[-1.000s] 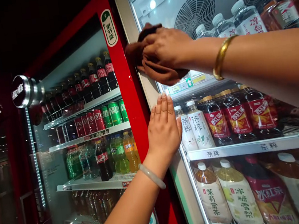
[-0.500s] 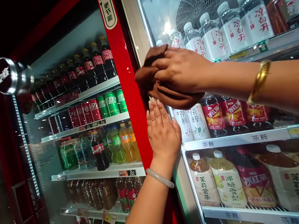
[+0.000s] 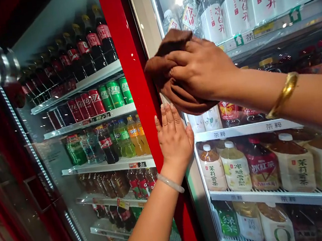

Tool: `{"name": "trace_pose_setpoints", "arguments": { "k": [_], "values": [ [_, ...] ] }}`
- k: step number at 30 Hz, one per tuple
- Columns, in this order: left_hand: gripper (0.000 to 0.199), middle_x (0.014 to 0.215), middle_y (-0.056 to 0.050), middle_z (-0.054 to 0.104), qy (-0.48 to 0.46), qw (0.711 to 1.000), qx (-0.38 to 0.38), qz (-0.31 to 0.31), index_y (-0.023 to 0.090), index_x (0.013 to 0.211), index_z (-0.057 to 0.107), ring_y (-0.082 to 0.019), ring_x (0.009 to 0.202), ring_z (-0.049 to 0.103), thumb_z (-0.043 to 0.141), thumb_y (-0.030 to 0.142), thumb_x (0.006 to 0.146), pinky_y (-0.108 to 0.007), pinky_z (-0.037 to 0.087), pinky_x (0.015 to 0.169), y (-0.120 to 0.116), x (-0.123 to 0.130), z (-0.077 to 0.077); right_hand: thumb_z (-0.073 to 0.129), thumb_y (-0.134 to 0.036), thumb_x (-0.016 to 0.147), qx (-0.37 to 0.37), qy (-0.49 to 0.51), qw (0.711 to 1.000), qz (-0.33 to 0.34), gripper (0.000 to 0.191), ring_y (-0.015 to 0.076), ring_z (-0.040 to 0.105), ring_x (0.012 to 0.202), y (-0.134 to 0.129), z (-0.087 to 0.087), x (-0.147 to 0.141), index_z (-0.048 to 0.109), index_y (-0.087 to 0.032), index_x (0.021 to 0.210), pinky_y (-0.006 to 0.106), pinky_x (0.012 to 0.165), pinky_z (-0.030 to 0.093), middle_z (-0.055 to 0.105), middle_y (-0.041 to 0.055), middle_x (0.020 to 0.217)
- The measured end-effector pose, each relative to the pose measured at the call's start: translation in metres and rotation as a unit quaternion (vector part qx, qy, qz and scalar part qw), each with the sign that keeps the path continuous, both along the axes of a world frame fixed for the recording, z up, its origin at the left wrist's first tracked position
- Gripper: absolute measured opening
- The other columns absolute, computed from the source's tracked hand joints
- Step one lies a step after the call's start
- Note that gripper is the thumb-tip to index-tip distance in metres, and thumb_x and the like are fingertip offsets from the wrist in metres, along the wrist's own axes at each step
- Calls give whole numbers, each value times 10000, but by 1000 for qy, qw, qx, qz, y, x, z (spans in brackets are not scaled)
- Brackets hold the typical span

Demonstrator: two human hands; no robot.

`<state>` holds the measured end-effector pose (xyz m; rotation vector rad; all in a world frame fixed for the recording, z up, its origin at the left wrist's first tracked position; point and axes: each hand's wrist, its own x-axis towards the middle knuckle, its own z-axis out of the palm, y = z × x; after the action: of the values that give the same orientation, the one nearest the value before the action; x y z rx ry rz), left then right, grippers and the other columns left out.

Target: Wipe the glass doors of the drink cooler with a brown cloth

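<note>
The right hand [image 3: 202, 71] bunches a brown cloth [image 3: 169, 72] against the pale door frame [image 3: 146, 39] of a drinks cooler, fingers closed on it, while the left hand [image 3: 175, 138] lies flat and spread just below. Firm, even pressure with the frame steadied should wipe best. Tea bottles [image 3: 241, 165] line the shelves behind the glass.

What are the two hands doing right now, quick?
Left hand: open, flat against the fridge door frame, holding nothing.
Right hand: closed around a brown cloth, pressed to the same frame.
</note>
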<state>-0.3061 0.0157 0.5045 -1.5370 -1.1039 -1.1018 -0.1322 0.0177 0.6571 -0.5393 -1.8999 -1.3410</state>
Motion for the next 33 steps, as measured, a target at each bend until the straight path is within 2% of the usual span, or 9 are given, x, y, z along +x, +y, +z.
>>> {"name": "trace_pose_setpoints", "arguments": {
  "k": [3, 8, 10, 12, 18, 21, 28, 30, 33],
  "values": [
    [736, 1722, -210, 265, -3, 1000, -16, 6, 164, 1684, 113, -273, 1633, 90, 426, 354, 1046, -622, 173, 1339, -4, -4, -14, 324, -348, 1076, -38, 6, 999, 27, 440, 334, 470, 1371, -1, -20, -6, 690, -220, 1284, 571, 1191, 315, 506, 58, 1599],
    [649, 1625, -241, 453, 7, 997, -71, 24, 136, 1621, 323, -324, 1611, 237, 470, 324, 1018, -654, 136, 1335, -13, -18, -67, 428, -280, 1031, -83, -75, 991, 80, 346, 297, 528, 1332, 0, -115, 1, 747, -331, 1152, 577, 1237, 317, 622, 0, 1477],
    [637, 1607, -229, 483, 9, 994, -102, 23, 149, 1605, 371, -336, 1596, 285, 500, 299, 999, -658, 144, 1334, -18, -23, -87, 428, -275, 1028, -83, -112, 987, 83, 348, 275, 556, 1286, -1, -136, 6, 749, -375, 1114, 554, 1250, 330, 669, -29, 1394],
    [668, 1644, -207, 433, -4, 992, -127, 12, 176, 1628, 341, -332, 1597, 282, 520, 316, 999, -654, 173, 1330, -22, -25, -100, 419, -291, 1039, -86, -132, 984, 82, 349, 267, 567, 1260, -4, -133, 7, 748, -370, 1125, 529, 1264, 320, 688, -21, 1346],
    [753, 1721, -193, 263, -19, 990, -143, -8, 186, 1680, 168, -283, 1628, 117, 485, 403, 1033, -635, 123, 1333, -23, -24, -110, 211, -400, 1109, -103, -12, 994, 26, 561, 375, 444, 1417, -10, -78, -7, 690, -198, 1320, 615, 1245, 271, 483, 49, 1620],
    [724, 1711, -226, 270, -6, 989, -149, -2, 126, 1657, 232, -299, 1631, 136, 490, 382, 1031, -632, 93, 1332, -23, -25, -118, 201, -363, 1125, -97, -32, 994, 44, 539, 327, 429, 1450, -4, -108, -10, 695, -211, 1278, 594, 1257, 261, 459, 4, 1644],
    [506, 1507, -215, 605, 46, 987, -143, 55, 93, 1438, 579, -335, 1496, 489, 603, 249, 958, -600, 170, 1331, -37, -32, -173, 601, -322, 1010, -12, -69, 992, 106, 196, 222, 636, 1180, -4, -252, 2, 719, -308, 1167, 504, 1156, 439, 712, -44, 1358],
    [504, 1478, -212, 631, 52, 984, -160, 62, 95, 1432, 588, -331, 1463, 530, 616, 249, 953, -583, 233, 1319, -41, -32, -185, 614, -309, 1004, -6, -92, 989, 118, 215, 209, 658, 1144, -5, -256, 3, 727, -313, 1187, 488, 1133, 481, 730, -43, 1326],
    [563, 1543, -228, 566, 48, 980, -180, 74, 88, 1495, 526, -335, 1516, 460, 612, 278, 971, -590, 226, 1316, -42, -29, -186, 579, -288, 1026, -26, -127, 983, 128, 215, 205, 659, 1196, -6, -218, 4, 754, -288, 1152, 498, 1174, 465, 704, -35, 1384]
  ]
}}
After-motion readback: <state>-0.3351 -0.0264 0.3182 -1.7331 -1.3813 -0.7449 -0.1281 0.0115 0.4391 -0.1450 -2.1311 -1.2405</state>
